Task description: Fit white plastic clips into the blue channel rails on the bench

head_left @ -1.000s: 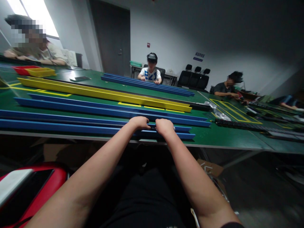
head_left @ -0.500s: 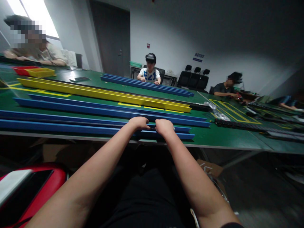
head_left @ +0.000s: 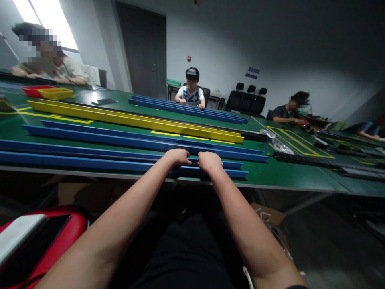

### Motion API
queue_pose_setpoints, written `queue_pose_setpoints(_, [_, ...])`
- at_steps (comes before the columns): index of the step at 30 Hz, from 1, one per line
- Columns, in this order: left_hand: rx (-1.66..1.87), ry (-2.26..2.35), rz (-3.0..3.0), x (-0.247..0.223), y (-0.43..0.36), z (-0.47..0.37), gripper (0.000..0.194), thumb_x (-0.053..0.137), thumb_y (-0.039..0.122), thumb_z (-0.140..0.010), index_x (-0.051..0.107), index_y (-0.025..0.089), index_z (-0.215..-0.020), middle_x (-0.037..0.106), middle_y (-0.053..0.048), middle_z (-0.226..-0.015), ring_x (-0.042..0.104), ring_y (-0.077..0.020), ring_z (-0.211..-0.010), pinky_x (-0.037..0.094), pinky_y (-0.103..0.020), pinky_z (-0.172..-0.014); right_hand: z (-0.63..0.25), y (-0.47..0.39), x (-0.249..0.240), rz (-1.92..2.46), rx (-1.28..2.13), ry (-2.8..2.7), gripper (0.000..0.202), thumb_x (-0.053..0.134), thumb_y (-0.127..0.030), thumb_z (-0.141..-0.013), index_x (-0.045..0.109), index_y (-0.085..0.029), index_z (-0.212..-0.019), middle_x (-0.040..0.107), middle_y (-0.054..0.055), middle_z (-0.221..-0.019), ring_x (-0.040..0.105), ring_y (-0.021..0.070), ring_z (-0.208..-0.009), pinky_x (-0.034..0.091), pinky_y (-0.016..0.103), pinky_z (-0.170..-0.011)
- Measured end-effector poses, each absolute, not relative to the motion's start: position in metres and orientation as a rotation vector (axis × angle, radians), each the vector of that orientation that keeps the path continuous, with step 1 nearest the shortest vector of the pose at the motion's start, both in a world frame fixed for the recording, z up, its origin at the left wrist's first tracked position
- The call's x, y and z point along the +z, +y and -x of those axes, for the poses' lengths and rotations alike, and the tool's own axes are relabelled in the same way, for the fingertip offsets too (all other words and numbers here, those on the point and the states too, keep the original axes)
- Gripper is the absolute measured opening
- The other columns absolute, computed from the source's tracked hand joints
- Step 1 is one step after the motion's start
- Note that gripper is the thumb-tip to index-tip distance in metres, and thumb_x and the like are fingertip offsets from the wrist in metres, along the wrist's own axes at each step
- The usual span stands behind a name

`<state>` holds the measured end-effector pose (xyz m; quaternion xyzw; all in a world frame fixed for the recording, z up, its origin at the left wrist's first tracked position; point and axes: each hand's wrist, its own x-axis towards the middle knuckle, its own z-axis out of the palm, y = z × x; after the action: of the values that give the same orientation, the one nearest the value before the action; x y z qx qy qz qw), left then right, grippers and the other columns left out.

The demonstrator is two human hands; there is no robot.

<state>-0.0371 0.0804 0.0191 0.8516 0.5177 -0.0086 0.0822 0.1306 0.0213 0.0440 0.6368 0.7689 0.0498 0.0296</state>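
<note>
My left hand (head_left: 177,156) and my right hand (head_left: 209,161) are side by side over the near blue channel (head_left: 75,160), close to its right end. Both are closed, with fingers curled inward, on a thin dark rod (head_left: 194,162) that shows in the short gap between them. It appears to lie along the channel, between its two blue walls. A small pale tip sticks out just right of my right hand. The fingertips are mostly hidden by the backs of the hands.
Beyond lie a second blue channel (head_left: 144,140), a yellow channel (head_left: 135,120) and blue rails (head_left: 186,109) on the green table (head_left: 288,176). Red and yellow trays (head_left: 55,93) stand at left. Several co-workers sit around. A red seat (head_left: 75,224) is at lower left.
The whole view has shifted slightly to the right. Both hands keep their hold and their place over the near blue channel, with no clear movement along the rod.
</note>
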Motion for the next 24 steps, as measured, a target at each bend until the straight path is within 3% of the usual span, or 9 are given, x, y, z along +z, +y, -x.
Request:
queue_pose_setpoints(15, [-0.024, 1.54, -2.541, 0.0185, 0.0819, 0.0376, 0.055, 0.053, 0.067, -0.071, 0.069, 0.028, -0.107, 0.075, -0.005, -0.101, 0.068, -0.0224, -0.088, 0.049, -0.028, -0.074, -0.131, 0.0211, 0.0432, -1.982, 0.144, 2.37, 0.03, 0.058, -0.036, -0.088, 0.066, -0.017, -0.11, 0.07, 0.016, -0.106, 0.067, 0.028, -0.099, 0.05, 0.038, -0.084])
queue_pose_setpoints(24, [-0.028, 1.549, -2.535, 0.0198, 0.08, 0.0368, 0.052, 0.054, 0.067, -0.07, 0.071, 0.027, -0.1, 0.075, -0.005, -0.093, 0.067, -0.0221, -0.085, 0.048, -0.028, -0.071, -0.1299, 0.0218, 0.0449, -1.991, 0.13, 2.355, 0.031, 0.059, -0.036, -0.087, 0.067, -0.017, -0.111, 0.07, 0.015, -0.107, 0.067, 0.0281, -0.099, 0.05, 0.037, -0.084])
